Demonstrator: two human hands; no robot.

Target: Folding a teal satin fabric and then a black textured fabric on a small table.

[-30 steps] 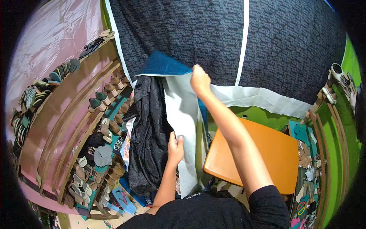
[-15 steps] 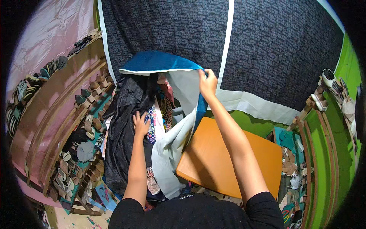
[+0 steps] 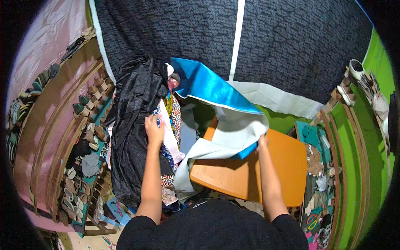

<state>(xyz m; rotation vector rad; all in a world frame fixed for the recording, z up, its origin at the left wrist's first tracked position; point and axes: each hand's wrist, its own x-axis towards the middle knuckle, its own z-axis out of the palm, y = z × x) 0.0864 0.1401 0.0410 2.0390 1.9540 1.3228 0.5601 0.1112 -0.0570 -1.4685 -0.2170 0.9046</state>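
Note:
A glossy blue sheet with a white backing (image 3: 216, 85) is lifted and folded over, its pale underside curling toward me. My right hand (image 3: 262, 143) is closed on its right edge, above the orange tabletop. On the left, my left hand (image 3: 154, 129) rests with bent fingers at the edge of a crumpled black cloth (image 3: 135, 100), which it seems to grip; its fingertips are partly hidden. Beside that hand lie folded patterned fabrics (image 3: 175, 121) and a pale pink strip of cloth (image 3: 170, 135), in a stack partly covered by the black cloth.
An orange board-like tabletop (image 3: 287, 162) lies at the right. Racks with many shoes (image 3: 73, 196) stand at the left. More shoes (image 3: 346, 96) and scraps line a rack at the right, with scissors (image 3: 312, 221). A dark patterned curtain (image 3: 175, 29) hangs ahead.
My right hand has come down and to the right, drawing the blue sheet off the pile toward the orange tabletop. The left hand has moved up slightly, its spread fingers now bent.

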